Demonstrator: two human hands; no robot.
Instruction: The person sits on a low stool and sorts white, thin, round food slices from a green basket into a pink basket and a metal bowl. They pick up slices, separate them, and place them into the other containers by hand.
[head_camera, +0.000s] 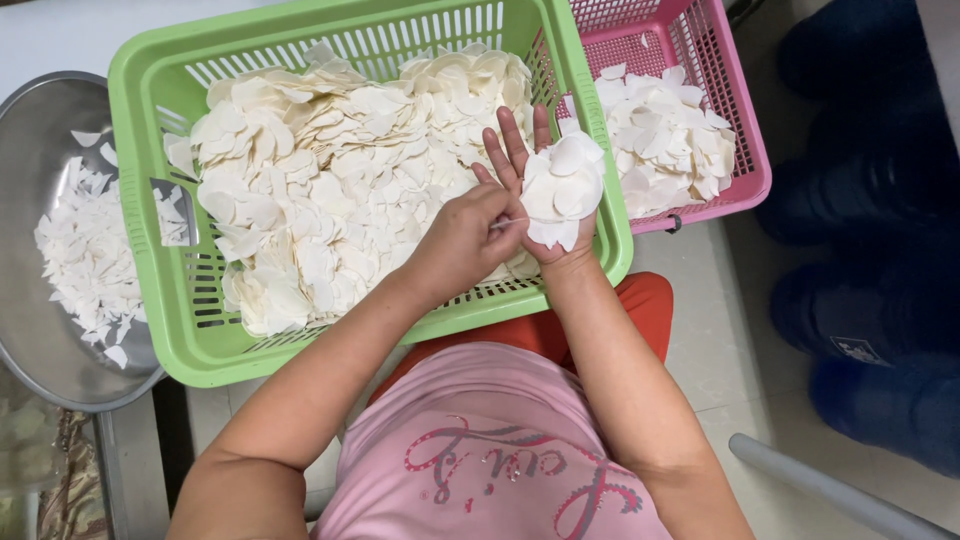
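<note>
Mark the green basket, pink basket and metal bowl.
green basket (130, 150), head view, left rim.
pink basket (745, 120), head view, right wall.
metal bowl (40, 130), head view, bare inner wall.

- Tiled floor carries everything before me.
- Green basket at eleven o'clock.
- Pink basket at one.
- Steel bowl at nine.
</note>
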